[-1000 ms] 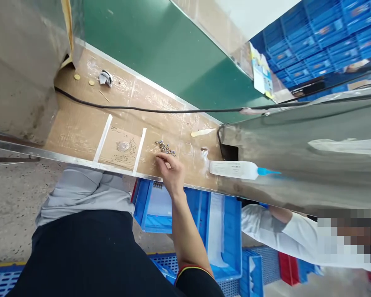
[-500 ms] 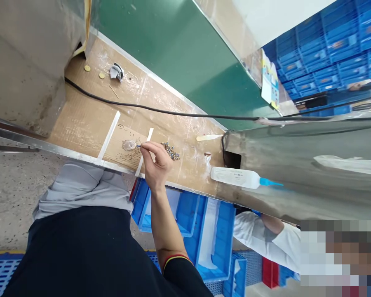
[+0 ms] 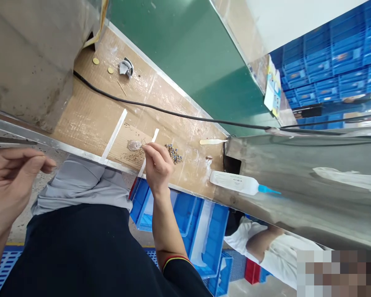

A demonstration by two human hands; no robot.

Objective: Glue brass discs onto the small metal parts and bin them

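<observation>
Right hand: the bare right hand (image 3: 159,166) has thumb and forefinger pressed together, pinching a tiny piece (image 3: 142,145) too small and too hidden to make out.
Left hand: the bare left hand (image 3: 14,179) hangs off the front edge of the cardboard-covered tabletop (image 3: 83,117), near its left end; its thumb and fingers are drawn close together, but I cannot tell whether the tips meet or hold anything.
Clear blob: the clear, glossy, rounded blob (image 3: 134,145) lies just beside the right fingertips, between two white tape strips (image 3: 113,136), toward the front edge and well apart from the left hand.
Metal pieces: the heap of small shiny metal pieces (image 3: 173,154) lies on the tabletop just right of the right hand.
Bottle: the white plastic bottle with a blue nozzle (image 3: 235,182) lies at the tabletop's right end, its nozzle pointing away from the hands.
</observation>
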